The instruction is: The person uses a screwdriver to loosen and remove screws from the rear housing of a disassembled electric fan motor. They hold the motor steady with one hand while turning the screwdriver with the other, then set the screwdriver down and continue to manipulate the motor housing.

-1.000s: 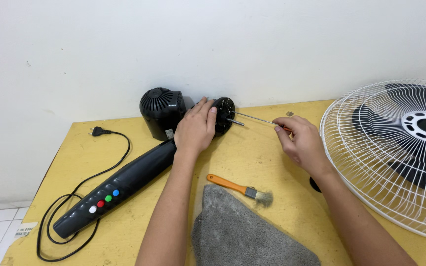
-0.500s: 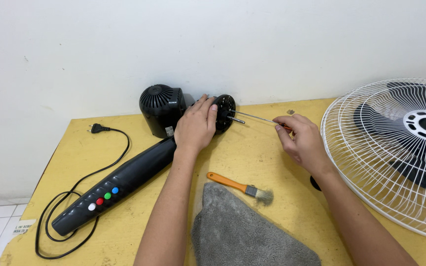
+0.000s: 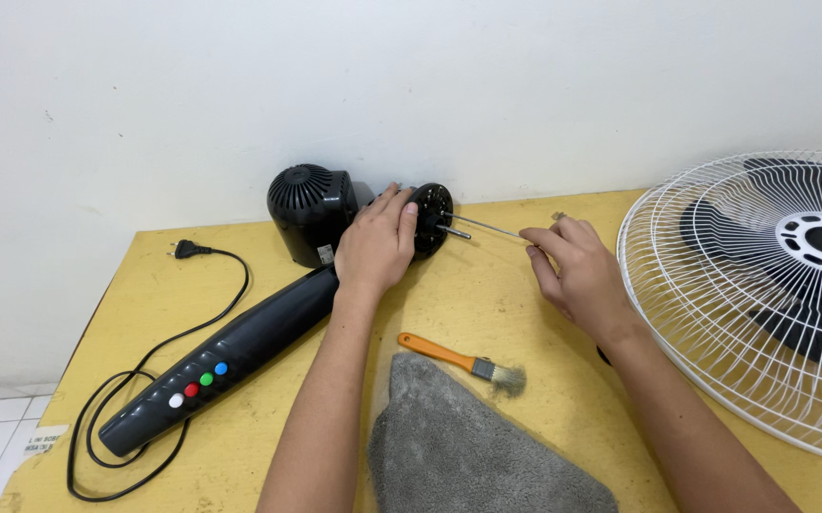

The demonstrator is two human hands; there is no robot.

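A black fan motor housing lies on its side on the yellow table, its round front face and short shaft pointing right. My left hand grips the motor just behind that face. My right hand pinches the end of a thin metal rod, likely a screwdriver shaft, whose tip meets the motor's front face. The black fan neck with coloured buttons runs down-left from the motor.
A white wire fan guard with black blades lies at the right. A small brush with an orange handle and a grey cloth lie near the front. A black power cord with plug loops at the left. A white wall stands behind.
Both hands stay where they were on the motor and the rod. The view has shifted only slightly.
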